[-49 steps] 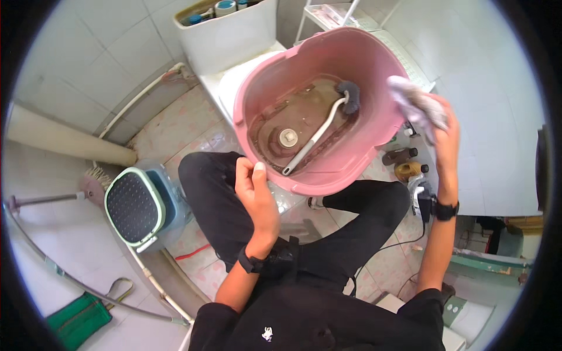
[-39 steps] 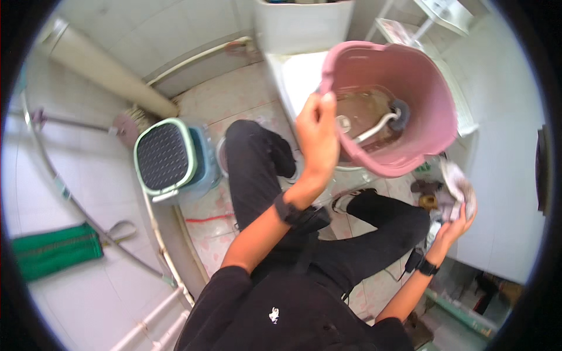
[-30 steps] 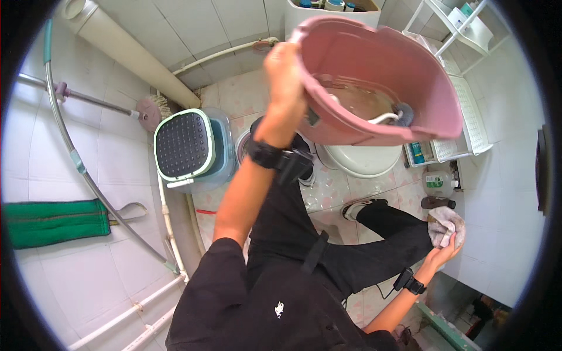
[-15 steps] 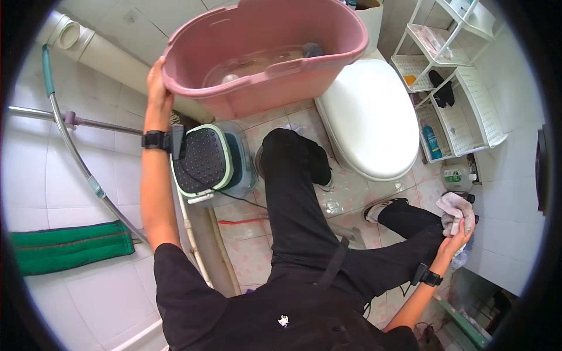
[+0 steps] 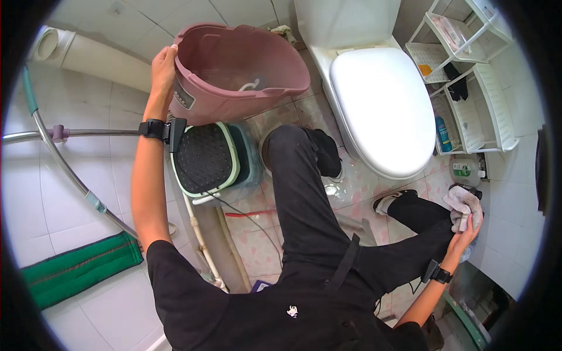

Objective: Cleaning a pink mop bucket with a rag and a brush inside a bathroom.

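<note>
Tub [image 5: 219, 108], pink & deep, is now over on the L side, in the corner btwn the pipe [image 5: 105, 61] and the toilet [image 5: 383, 111]; approx 1 sec ago it hung in front of the toilet, hiding most of the lid. L hand [image 5: 163, 67] is clamped on the L end of its rim, arm stretched well fwd; the far fingers aren't clear. Tub looks a bit tilted, and I can't tell if its base is on the floor b/c the lidded bucket [image 5: 205, 158] w/ the black studded top sits just in front, overlapping it in view. White curved handle [image 5: 250, 85] shows inside; its other end is lost in shadow. R hand [image 5: 465, 237] hasn't joined in: stays low by the R knee, fingers closed around a bunched pale cloth [image 5: 462, 205], nr the bottles [image 5: 466, 172] & white rack [image 5: 496, 105]. So the shift prob means the toilet lid is fully uncovered, w/ the tub out of the way but steadied at one end only; a one-handed hold like that could let it swing or slosh if there's liquid in it.
</note>
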Demonstrator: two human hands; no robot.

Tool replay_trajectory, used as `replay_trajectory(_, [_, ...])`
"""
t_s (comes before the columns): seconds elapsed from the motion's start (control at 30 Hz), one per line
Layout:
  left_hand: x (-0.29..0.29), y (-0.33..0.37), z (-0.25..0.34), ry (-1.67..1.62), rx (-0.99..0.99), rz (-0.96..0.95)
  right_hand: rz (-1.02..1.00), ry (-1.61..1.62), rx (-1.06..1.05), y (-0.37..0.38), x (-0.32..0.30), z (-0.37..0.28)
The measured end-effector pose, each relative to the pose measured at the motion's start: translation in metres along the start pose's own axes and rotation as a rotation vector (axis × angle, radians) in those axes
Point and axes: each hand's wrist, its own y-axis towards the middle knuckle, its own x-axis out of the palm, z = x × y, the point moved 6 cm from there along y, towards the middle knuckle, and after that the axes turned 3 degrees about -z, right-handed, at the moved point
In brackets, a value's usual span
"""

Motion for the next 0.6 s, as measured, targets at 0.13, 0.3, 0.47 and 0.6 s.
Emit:
replay_trajectory(0.13, [0.015,0.002,-0.014,-0.012,-0.018,0.058,-0.017,-0.088,-0.018,-0.006,0.004,-0.005])
replay_trajectory(0.3, [0.017,-0.021,0.035,0.063,0.092,0.056,-0.064,-0.084,-0.014,-0.004,0.009,0.000])
replay_trajectory(0.47, [0.009,-0.052,0.156,0.055,0.169,-0.102,-0.095,-0.067,-0.007,0.000,0.026,0.003])
replay_trajectory(0.6, [0.004,-0.068,0.240,0.353,0.266,-0.172,-0.107,0.010,0.004,-0.003,0.024,0.005])
